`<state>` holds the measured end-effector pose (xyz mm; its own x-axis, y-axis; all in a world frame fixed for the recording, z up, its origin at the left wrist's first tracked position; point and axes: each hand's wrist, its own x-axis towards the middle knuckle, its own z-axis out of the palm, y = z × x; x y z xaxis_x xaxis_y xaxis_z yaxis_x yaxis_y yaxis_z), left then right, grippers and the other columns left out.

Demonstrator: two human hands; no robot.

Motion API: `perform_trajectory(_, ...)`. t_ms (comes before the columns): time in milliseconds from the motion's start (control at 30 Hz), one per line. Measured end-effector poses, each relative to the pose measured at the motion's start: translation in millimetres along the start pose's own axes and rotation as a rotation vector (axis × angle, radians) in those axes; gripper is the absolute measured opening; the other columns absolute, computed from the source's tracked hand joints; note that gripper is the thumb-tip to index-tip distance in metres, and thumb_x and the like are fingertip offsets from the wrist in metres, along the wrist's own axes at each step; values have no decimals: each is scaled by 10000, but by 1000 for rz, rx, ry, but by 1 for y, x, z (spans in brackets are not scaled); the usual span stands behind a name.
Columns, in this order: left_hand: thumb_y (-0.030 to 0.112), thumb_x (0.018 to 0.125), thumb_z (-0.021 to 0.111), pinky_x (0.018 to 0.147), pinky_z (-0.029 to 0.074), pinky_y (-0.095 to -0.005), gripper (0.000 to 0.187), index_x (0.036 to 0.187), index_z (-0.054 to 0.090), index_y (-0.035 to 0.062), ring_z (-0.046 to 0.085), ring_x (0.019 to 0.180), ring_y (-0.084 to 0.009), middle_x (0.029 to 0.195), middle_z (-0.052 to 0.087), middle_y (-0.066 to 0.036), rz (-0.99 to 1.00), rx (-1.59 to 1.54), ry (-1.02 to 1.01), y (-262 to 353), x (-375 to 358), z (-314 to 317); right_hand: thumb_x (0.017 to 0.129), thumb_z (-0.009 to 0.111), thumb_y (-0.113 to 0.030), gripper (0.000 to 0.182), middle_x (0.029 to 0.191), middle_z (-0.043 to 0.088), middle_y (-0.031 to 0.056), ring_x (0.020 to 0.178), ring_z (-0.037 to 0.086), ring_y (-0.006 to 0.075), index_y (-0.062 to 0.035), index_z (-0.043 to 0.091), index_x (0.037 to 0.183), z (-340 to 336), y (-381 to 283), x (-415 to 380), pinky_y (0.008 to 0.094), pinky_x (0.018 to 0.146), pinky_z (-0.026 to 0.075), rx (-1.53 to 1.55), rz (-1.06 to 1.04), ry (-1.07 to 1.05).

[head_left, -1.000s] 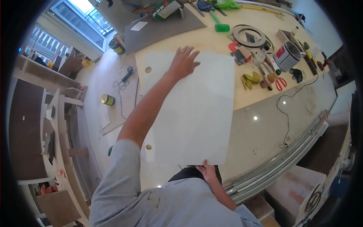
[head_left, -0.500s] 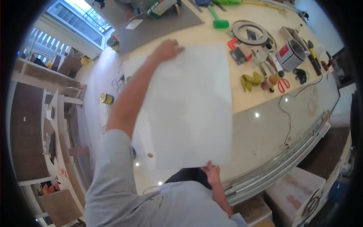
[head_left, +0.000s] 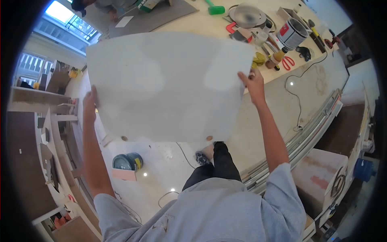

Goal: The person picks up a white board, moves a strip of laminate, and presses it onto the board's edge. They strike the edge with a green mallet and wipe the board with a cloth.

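A large whitish sheet (head_left: pixel 169 88) with two round holes near its lower edge is held up in front of me, over the front of the wooden worktable (head_left: pixel 181 24). My left hand (head_left: pixel 90 105) grips its left edge, fingers partly hidden behind it. At the right edge my right hand (head_left: pixel 253 85) pinches the sheet between thumb and fingers. Just beyond that hand lie a yellow glove (head_left: pixel 258 59) and a brown bottle (head_left: pixel 275 59).
On the table are a green mallet (head_left: pixel 216 9), a large can (head_left: pixel 292 34) and red scissors (head_left: pixel 288 63). A bucket (head_left: pixel 128 161) stands on the floor near my feet. Metal strips (head_left: pixel 298 145) lie at right. Another person (head_left: pixel 113 6) is at the far left end.
The sheet has turned and lifted off the table. My left hand has moved down to its left edge; my right hand has come up to its right edge. The bucket now shows.
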<state>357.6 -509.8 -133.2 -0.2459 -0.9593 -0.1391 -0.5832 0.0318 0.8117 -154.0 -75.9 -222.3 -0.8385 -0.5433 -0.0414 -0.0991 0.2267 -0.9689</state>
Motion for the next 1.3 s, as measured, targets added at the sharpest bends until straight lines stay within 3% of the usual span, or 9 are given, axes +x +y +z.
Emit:
perform_trajectory(33, 742, 971, 635, 1080, 473, -489, 856, 1389, 635, -5, 621, 1222, -285, 1341, 677, -140, -68, -19, -22, -31, -9, -4, 886, 885, -319, 545, 1021, 732, 136, 873, 681, 187, 62, 643, 1190, 9, 4, 25, 333, 784, 554, -85, -58, -26)
perform_trajectory(100, 704, 993, 635, 996, 493, -442, 831, 1410, 611, -15, 615, 1187, -243, 1321, 667, -135, -244, -133, 60, -71, -36, 10, 858, 880, -447, 649, 1073, 744, 193, 943, 710, 248, 61, 663, 1200, 28, 8, 67, 366, 845, 564, -232, -96, -68)
perform_trajectory(167, 713, 983, 639, 1036, 467, -522, 877, 1472, 563, -10, 573, 1275, -298, 1437, 609, -142, -392, -191, 35, -119, -52, 18, 841, 859, -535, 726, 1132, 747, 226, 1018, 727, 309, 45, 670, 1234, 47, 0, 89, 402, 894, 566, -365, -79, -118)
perform_trajectory(333, 698, 985, 650, 958, 513, -513, 800, 1404, 611, 18, 648, 1146, -292, 1276, 690, -122, -570, -237, 72, -171, -98, 64, 847, 811, -596, 788, 1254, 736, 237, 1173, 707, 378, 4, 652, 1332, 85, 20, 140, 455, 1006, 545, -535, -57, -230)
perform_trajectory(467, 652, 1011, 650, 890, 551, -460, 705, 1317, 639, 17, 671, 1095, -266, 1189, 704, -101, -602, -344, 122, -188, -121, 98, 842, 807, -603, 793, 1266, 734, 228, 1211, 693, 367, -12, 646, 1346, 102, 33, 163, 451, 1031, 535, -583, -2, -312)
perform_trajectory(667, 615, 1028, 650, 920, 561, -486, 730, 1361, 585, -32, 679, 1071, -268, 1170, 692, -109, -674, -379, 177, -207, -124, 122, 835, 806, -612, 758, 1261, 746, 192, 1197, 706, 336, -26, 685, 1300, 132, 50, 194, 450, 996, 550, -634, -46, -312)
perform_trajectory(1133, 571, 1054, 629, 924, 517, -444, 729, 1486, 533, -9, 619, 1191, -277, 1338, 652, -131, -552, -245, -19, -165, -135, 139, 938, 691, -570, 692, 1352, 683, 235, 1241, 665, 361, -39, 664, 1381, 133, 66, 235, 463, 1011, 550, -1037, -213, -418)
perform_trajectory(1233, 578, 1069, 593, 934, 523, -451, 712, 1544, 495, 57, 619, 1207, -286, 1357, 651, -132, -575, -230, -9, -176, -157, 129, 982, 683, -482, 582, 1386, 665, 205, 1210, 667, 354, -58, 658, 1379, 100, -3, 170, 449, 1014, 551, -959, -391, -330)
perform_trajectory(1300, 577, 1078, 570, 932, 527, -456, 689, 1563, 477, 96, 623, 1200, -279, 1344, 656, -134, -624, -265, 32, -194, -181, 120, 988, 703, -402, 528, 1328, 638, 253, 1220, 647, 421, -40, 623, 1364, 55, -52, 125, 499, 1030, 534, -743, -461, -283)
